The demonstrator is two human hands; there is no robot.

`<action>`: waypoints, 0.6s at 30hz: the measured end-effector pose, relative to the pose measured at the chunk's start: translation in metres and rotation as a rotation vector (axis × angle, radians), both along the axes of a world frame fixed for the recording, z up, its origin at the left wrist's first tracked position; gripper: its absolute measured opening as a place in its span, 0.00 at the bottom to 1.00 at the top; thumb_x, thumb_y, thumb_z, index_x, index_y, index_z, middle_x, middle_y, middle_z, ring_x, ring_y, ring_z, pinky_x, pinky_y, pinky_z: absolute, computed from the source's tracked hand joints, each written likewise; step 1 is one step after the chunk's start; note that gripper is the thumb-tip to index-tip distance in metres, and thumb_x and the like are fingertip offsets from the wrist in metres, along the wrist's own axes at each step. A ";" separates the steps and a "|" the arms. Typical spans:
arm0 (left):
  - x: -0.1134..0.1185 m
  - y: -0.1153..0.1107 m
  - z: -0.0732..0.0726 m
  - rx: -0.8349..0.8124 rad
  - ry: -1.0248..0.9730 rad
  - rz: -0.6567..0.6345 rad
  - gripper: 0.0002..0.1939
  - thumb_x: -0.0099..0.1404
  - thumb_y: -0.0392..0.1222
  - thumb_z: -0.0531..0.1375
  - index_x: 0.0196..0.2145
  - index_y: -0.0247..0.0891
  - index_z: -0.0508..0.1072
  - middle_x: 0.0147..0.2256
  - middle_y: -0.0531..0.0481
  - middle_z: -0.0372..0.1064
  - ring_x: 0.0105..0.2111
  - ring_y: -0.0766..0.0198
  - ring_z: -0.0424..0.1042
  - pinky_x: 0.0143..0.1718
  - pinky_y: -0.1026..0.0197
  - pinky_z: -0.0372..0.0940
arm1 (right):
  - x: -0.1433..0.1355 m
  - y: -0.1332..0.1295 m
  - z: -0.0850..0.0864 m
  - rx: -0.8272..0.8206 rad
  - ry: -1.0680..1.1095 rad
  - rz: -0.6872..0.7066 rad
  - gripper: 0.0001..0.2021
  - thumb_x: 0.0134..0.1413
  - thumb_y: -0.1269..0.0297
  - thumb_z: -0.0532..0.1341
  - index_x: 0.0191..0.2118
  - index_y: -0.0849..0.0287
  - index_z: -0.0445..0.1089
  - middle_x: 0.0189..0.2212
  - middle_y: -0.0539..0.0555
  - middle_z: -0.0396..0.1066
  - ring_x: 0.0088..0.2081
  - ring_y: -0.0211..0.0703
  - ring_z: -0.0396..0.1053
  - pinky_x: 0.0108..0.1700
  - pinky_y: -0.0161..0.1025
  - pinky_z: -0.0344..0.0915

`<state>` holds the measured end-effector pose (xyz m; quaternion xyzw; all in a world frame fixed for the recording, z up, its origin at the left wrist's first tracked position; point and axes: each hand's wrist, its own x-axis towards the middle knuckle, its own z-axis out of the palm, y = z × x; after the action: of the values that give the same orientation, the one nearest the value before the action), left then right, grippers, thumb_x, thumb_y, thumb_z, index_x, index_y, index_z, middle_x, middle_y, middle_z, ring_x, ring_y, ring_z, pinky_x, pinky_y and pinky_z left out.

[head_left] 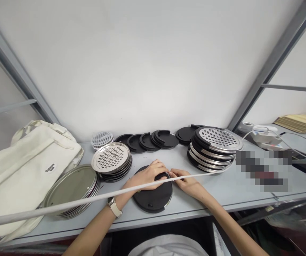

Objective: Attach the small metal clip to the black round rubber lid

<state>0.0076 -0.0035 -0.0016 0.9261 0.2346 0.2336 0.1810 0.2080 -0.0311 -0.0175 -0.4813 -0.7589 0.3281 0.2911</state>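
A round black disc [153, 196] lies flat on the grey table near its front edge. Over the disc's upper part rests my left hand [149, 175], its fingers bent around something black and small that I cannot make out. My right hand [181, 179] touches the disc's upper right rim, fingertips pinched close to those of my left hand. What the right fingertips hold, if anything, is hidden. Left of the disc stands a stack of perforated metal discs [111, 157]. To the right is a taller stack of perforated metal discs with black rims [219, 138].
Several black discs [166, 138] lie along the wall. Olive-green round plates [71, 186] and a cream cloth bag [30, 160] are at the left. A pale cord [89, 201] crosses the view in front. Wooden pieces [297, 122] lie at the far right.
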 end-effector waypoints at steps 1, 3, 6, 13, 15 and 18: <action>0.000 0.000 0.000 0.001 -0.002 -0.003 0.12 0.65 0.34 0.54 0.46 0.39 0.69 0.41 0.46 0.66 0.47 0.58 0.62 0.51 0.54 0.61 | 0.000 0.000 0.000 -0.001 -0.002 -0.003 0.19 0.60 0.52 0.49 0.27 0.60 0.65 0.22 0.49 0.63 0.26 0.38 0.58 0.29 0.34 0.56; 0.000 0.000 0.000 0.002 -0.004 -0.003 0.12 0.65 0.34 0.54 0.46 0.39 0.69 0.41 0.46 0.66 0.47 0.58 0.62 0.51 0.54 0.61 | 0.000 -0.001 0.000 0.005 0.003 -0.008 0.19 0.60 0.52 0.49 0.27 0.60 0.64 0.22 0.48 0.63 0.26 0.38 0.58 0.29 0.33 0.56; 0.000 0.000 0.001 0.007 0.006 -0.004 0.12 0.65 0.34 0.54 0.46 0.39 0.69 0.42 0.46 0.66 0.47 0.58 0.62 0.52 0.53 0.60 | 0.000 -0.002 -0.001 0.017 0.017 -0.011 0.18 0.60 0.53 0.49 0.28 0.60 0.66 0.23 0.49 0.64 0.26 0.38 0.59 0.30 0.34 0.58; 0.000 0.001 0.001 0.010 0.019 -0.026 0.12 0.64 0.33 0.53 0.45 0.39 0.69 0.42 0.46 0.67 0.47 0.58 0.63 0.52 0.54 0.60 | -0.004 -0.006 -0.007 0.008 0.025 -0.037 0.19 0.62 0.53 0.46 0.25 0.58 0.61 0.20 0.47 0.59 0.25 0.37 0.56 0.29 0.33 0.56; 0.000 0.001 0.002 0.011 0.021 -0.051 0.12 0.65 0.32 0.52 0.45 0.39 0.69 0.41 0.47 0.68 0.46 0.59 0.63 0.53 0.54 0.59 | -0.006 -0.009 -0.007 -0.002 0.049 -0.046 0.19 0.62 0.53 0.46 0.24 0.58 0.59 0.21 0.47 0.59 0.26 0.37 0.57 0.29 0.33 0.56; 0.000 0.002 0.002 0.010 0.022 -0.060 0.13 0.66 0.31 0.51 0.45 0.39 0.69 0.42 0.47 0.68 0.47 0.60 0.63 0.52 0.55 0.60 | -0.008 -0.010 -0.006 -0.013 0.090 -0.070 0.18 0.61 0.53 0.47 0.24 0.58 0.59 0.21 0.47 0.58 0.26 0.37 0.56 0.30 0.33 0.56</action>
<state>0.0076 -0.0018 0.0007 0.9361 0.2075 0.2192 0.1807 0.2002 -0.0416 -0.0239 -0.4942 -0.7255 0.3442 0.3331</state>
